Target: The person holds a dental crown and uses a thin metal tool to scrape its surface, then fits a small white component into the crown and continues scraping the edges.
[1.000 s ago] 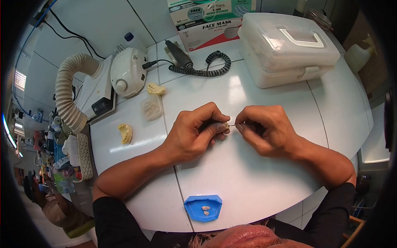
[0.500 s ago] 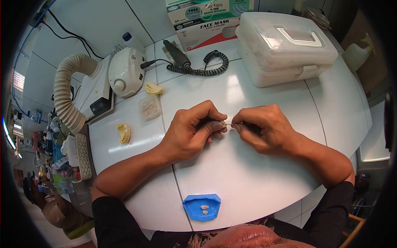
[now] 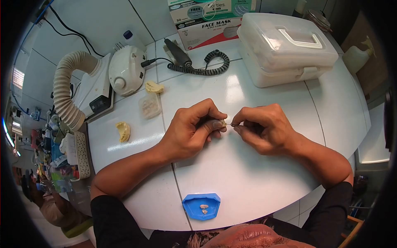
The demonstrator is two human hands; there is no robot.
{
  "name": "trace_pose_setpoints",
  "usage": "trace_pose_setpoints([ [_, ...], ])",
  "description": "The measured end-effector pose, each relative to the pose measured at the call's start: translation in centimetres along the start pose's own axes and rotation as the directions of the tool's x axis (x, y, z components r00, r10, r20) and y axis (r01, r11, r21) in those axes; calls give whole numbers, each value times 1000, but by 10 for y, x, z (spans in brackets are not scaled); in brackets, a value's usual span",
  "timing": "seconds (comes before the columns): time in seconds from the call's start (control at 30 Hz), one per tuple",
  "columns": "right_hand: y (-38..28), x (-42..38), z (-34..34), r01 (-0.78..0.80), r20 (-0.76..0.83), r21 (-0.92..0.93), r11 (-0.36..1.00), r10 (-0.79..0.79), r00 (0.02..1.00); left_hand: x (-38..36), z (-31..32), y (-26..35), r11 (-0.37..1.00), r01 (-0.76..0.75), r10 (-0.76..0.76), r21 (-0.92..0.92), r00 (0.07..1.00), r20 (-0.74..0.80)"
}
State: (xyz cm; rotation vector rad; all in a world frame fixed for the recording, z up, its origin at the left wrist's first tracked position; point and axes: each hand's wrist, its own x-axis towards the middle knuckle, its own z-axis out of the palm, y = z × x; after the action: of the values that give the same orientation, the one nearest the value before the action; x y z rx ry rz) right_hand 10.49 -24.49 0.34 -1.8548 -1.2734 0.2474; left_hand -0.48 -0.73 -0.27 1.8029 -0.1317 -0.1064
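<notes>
Between the thumb and fingers of my left hand (image 3: pixel 191 131) is a small pale-yellow piece (image 3: pixel 223 123), mostly covered by the fingertips. My right hand (image 3: pixel 268 129) pinches a thin metal tool (image 3: pixel 230 124), whose tip reaches the piece; the rest of the tool is hidden in the hand. Both hands meet over the middle of the white tiled table (image 3: pixel 244 186). Nearer to me, a blue tray (image 3: pixel 189 211) holds several small tooth-coloured pieces (image 3: pixel 204 206).
Left of my hands are two yellow dental casts (image 3: pixel 123 132) and a small clear box (image 3: pixel 149 106). Behind stand a hose machine (image 3: pixel 66 95), a white control unit (image 3: pixel 127 70), a corded handpiece (image 3: pixel 178 53), mask boxes (image 3: pixel 211 33) and a lidded case (image 3: pixel 285 53). A person (image 3: pixel 58 208) is at far left.
My right fingers have shifted slightly around the thin tool at the small piece. The left hand keeps its grip, and the view has moved a little.
</notes>
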Motion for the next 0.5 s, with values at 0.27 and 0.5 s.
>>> trace_pose_setpoints([
  [0.27,1,0,0,17,-5,-7,1000,-17,1000,0,0,-1,1000,2,-2,2,1000,3],
  [0.5,2,0,1,0,-7,20,1000,1,1000,1,1,-2,1000,-18,18,12,1000,8],
])
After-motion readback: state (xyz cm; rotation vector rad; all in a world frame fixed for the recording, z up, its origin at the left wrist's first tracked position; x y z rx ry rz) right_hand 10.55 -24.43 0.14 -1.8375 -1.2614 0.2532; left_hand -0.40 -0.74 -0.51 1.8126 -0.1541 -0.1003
